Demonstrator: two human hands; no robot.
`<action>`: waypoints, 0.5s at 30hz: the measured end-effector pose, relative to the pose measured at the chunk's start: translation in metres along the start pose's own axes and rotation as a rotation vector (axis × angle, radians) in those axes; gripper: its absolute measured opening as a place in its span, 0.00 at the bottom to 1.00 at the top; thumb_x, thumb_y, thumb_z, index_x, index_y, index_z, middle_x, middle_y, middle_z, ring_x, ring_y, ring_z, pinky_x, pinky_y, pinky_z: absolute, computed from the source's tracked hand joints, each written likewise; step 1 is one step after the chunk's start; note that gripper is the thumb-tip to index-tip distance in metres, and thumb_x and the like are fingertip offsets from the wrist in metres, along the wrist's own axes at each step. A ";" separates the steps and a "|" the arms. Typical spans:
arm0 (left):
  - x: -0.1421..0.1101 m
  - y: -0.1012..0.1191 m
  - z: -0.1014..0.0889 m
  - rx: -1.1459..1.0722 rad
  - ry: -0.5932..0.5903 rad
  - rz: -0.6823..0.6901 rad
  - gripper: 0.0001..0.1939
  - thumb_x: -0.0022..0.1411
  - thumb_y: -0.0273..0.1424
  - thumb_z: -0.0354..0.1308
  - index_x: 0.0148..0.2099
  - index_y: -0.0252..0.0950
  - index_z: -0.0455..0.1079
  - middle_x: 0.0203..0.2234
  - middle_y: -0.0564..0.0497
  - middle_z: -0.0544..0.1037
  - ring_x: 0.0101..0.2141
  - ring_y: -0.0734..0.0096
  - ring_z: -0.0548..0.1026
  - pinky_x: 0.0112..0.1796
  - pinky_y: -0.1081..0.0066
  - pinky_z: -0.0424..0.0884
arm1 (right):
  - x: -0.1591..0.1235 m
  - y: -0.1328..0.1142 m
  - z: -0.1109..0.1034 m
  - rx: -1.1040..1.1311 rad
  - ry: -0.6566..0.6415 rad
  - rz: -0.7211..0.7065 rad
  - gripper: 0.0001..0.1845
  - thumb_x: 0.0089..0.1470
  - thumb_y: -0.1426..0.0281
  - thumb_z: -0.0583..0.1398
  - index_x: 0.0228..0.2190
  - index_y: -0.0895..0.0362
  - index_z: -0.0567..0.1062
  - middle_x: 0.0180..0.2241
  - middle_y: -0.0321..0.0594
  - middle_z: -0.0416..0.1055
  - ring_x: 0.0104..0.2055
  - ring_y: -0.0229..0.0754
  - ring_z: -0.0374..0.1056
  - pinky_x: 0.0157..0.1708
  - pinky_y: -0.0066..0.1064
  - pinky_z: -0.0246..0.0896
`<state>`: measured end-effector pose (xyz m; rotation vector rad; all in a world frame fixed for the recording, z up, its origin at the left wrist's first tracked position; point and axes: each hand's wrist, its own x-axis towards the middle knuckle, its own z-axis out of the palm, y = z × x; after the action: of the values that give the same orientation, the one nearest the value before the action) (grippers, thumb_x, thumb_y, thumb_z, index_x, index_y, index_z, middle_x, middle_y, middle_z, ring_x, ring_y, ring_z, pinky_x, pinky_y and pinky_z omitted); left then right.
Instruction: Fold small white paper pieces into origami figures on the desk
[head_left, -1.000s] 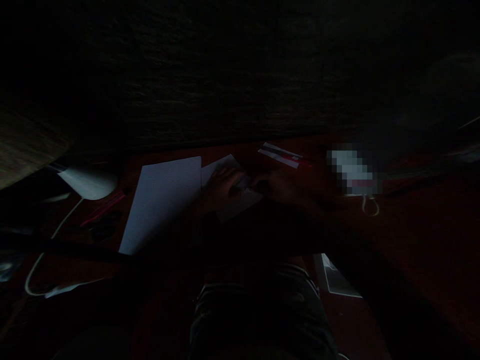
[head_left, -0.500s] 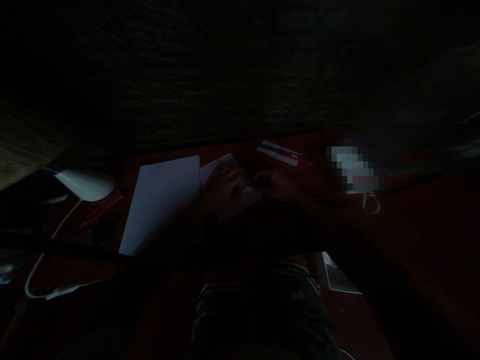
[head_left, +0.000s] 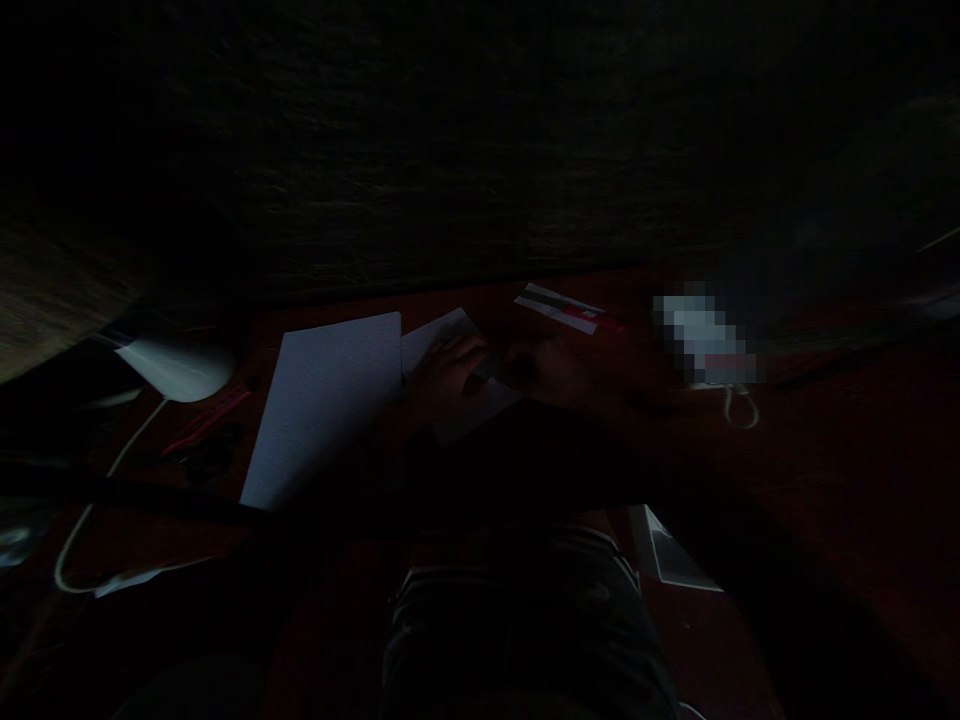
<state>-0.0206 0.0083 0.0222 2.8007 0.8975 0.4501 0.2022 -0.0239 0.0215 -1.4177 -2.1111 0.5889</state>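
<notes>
The view is very dark. A smaller white sheet of paper (head_left: 491, 405) lies on the desk, partly under my left hand (head_left: 450, 370). That hand has its fingers bent and closed on the sheet. Close by on the right, my right hand (head_left: 553, 370) is curled with its fingertips together at the sheet's right edge. What it pinches, if anything, is lost in shadow. A larger white sheet (head_left: 337, 380) lies to the left, meeting the smaller one along its right edge. Beyond my right hand is a pale strip (head_left: 547, 308) with a red, pen-like object (head_left: 589, 317) on it.
To the left stand a white, cone-shaped lamp-like object (head_left: 180, 368) with a pale cord (head_left: 127, 455) and a red strip-shaped item (head_left: 208, 415). A blurred-out pale object (head_left: 701, 335) with a loop (head_left: 741, 410) lies right. A pale-edged flat item (head_left: 679, 560) is below the desk edge.
My right hand has shifted slightly left, and its fingers have curled closer to my left hand. My left hand stays on the smaller sheet, almost unmoved.
</notes>
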 end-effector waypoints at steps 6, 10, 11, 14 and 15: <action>0.002 -0.003 0.002 -0.029 0.026 -0.022 0.17 0.69 0.32 0.56 0.58 0.38 0.73 0.55 0.43 0.77 0.57 0.51 0.72 0.59 0.50 0.67 | 0.004 0.004 0.005 -0.019 0.003 -0.001 0.03 0.54 0.77 0.66 0.30 0.57 0.80 0.35 0.40 0.82 0.35 0.39 0.75 0.36 0.29 0.62; 0.005 0.003 0.004 -0.033 0.055 -0.084 0.14 0.73 0.32 0.52 0.54 0.37 0.75 0.53 0.43 0.78 0.55 0.52 0.73 0.57 0.51 0.68 | 0.004 0.005 0.004 0.014 -0.007 -0.055 0.04 0.55 0.77 0.65 0.29 0.57 0.80 0.34 0.40 0.81 0.34 0.38 0.74 0.36 0.28 0.61; 0.006 0.005 0.005 -0.030 0.064 -0.098 0.13 0.73 0.31 0.52 0.53 0.37 0.75 0.53 0.43 0.79 0.55 0.52 0.74 0.56 0.51 0.68 | 0.004 0.005 0.004 0.015 -0.011 -0.066 0.05 0.55 0.78 0.65 0.29 0.57 0.80 0.33 0.40 0.81 0.34 0.38 0.74 0.36 0.28 0.61; 0.007 0.008 0.005 -0.031 0.087 -0.104 0.12 0.71 0.30 0.55 0.52 0.37 0.76 0.51 0.43 0.79 0.54 0.52 0.74 0.56 0.52 0.69 | 0.003 0.005 0.002 0.005 -0.033 -0.108 0.07 0.55 0.79 0.64 0.29 0.57 0.80 0.33 0.39 0.82 0.34 0.38 0.74 0.36 0.28 0.61; 0.007 0.008 0.005 -0.033 0.090 -0.103 0.11 0.70 0.30 0.56 0.51 0.37 0.77 0.50 0.44 0.80 0.53 0.53 0.75 0.56 0.52 0.69 | 0.003 0.005 0.002 0.004 -0.044 -0.127 0.07 0.56 0.79 0.63 0.29 0.57 0.80 0.33 0.39 0.82 0.34 0.38 0.74 0.36 0.28 0.61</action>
<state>-0.0089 0.0054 0.0209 2.7082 1.0369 0.5733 0.2041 -0.0192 0.0174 -1.2687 -2.2138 0.5783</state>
